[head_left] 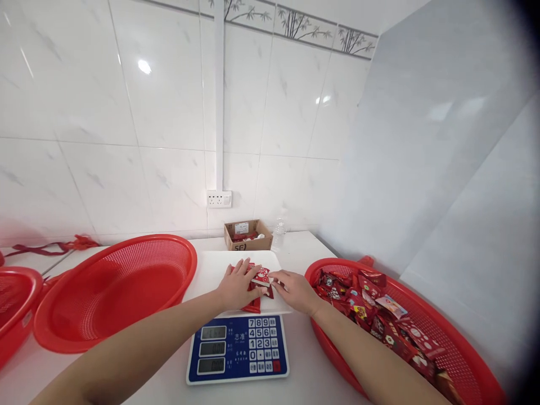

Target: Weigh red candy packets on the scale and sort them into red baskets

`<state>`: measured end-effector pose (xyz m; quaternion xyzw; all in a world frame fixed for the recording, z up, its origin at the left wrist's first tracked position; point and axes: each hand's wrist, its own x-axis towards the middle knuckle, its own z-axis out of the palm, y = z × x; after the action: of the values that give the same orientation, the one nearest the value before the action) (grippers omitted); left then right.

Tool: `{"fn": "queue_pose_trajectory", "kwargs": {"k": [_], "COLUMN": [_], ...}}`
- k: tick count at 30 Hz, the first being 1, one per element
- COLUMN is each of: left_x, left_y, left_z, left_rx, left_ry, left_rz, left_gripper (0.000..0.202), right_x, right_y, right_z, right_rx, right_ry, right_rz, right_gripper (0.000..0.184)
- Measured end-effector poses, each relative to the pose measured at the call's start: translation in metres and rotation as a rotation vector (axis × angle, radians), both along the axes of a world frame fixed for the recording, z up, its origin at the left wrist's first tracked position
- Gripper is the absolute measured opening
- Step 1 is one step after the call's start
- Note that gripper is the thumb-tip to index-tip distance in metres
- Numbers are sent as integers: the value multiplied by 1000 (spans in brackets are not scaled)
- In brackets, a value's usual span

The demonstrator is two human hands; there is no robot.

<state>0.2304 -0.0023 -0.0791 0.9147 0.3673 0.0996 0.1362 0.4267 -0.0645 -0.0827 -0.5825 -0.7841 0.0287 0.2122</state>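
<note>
A blue electronic scale with a white weighing tray stands in front of me. Several red snack packets lie in a small pile on the tray. My left hand rests flat on the pile with its fingers stretched out. My right hand pinches a red-and-white packet at the top of the pile. A red basket at my right holds many more red packets.
A large red basket with nothing in it sits left of the scale, another red basket at the far left edge. A small cardboard box, a clear bottle and a wall socket stand behind. Red ribbon lies back left.
</note>
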Motion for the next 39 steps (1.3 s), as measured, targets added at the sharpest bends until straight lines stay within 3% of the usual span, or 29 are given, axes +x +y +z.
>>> {"fn": "queue_pose_trajectory", "kwargs": {"k": [6,9,11,13,17,19,22,26,30,36,39], "left_x": [-4,-20,-30,-37,-35,-25,-4,18,16,-15,-27], "left_y": [3,17,27,33,25,15,3,0,5,26,35], "left_z": [-1,8,17,25,27,23,15,5,2,24,36], "left_rx": [12,27,28,17,-9,-35,-65,-71,-57,-126,-181], "left_ry": [51,91,144,176,162,174,202,229,230,269,285], "left_rz": [-202,-379,-462,-375,32,135,192,207,104,-163,-162], "left_gripper": [55,50,58,72,78,80,82,84,82,87,105], "right_x": [4,6,7,8,10,11,12,13,14,14,14], "right_y": [5,7,8,9,13,14,16,15,15,16,16], "right_z": [-4,-6,-8,-10,-14,-16,-18,-17,-18,-19,-18], "right_rx": [-32,-39,-36,-30,-5,17,55,93,119,121,114], "right_ry": [135,163,179,194,226,243,262,275,287,303,307], "right_rz": [-144,-141,-141,-143,-142,-147,-158,-168,-178,-177,-173], "right_gripper": [32,32,32,32,31,31,31,31,30,31,31]}}
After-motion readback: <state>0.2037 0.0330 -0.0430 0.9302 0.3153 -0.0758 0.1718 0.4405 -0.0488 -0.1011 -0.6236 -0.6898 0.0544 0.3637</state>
